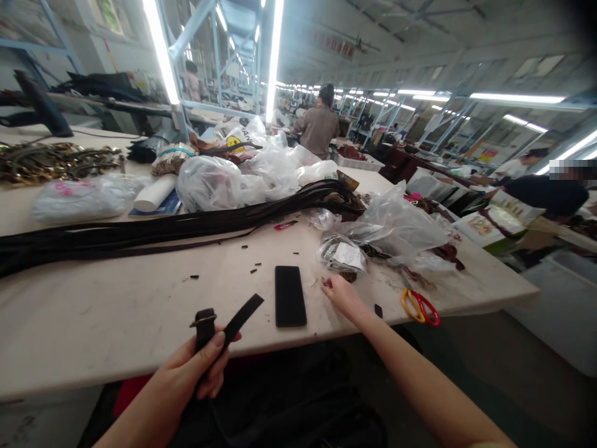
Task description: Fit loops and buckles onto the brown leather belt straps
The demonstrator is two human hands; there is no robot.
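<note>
My left hand (pixel 205 364) is closed around a dark strap (pixel 242 317), near the table's front edge. One end of the strap is looped through a metal buckle (pixel 203 320); the flat free end points up and to the right. Over the table, my right hand (pixel 341 295) is pinched, with a tiny metallic-looking bit at the fingertips that is too small to name. Between the hands lies a black phone (pixel 290 296). Just beyond my right fingers sits a clear plastic bag (pixel 342 254) with a white label and small contents.
A long bundle of dark straps (pixel 153 229) crosses the table (pixel 116 317). Scissors (pixel 420 306) with yellow and red handles lie at the right edge. Several small dark scraps (pixel 194 276), a red cutter (pixel 285 225) and plastic bags (pixel 219 180) lie farther back. A person (pixel 319 127) is beyond the table.
</note>
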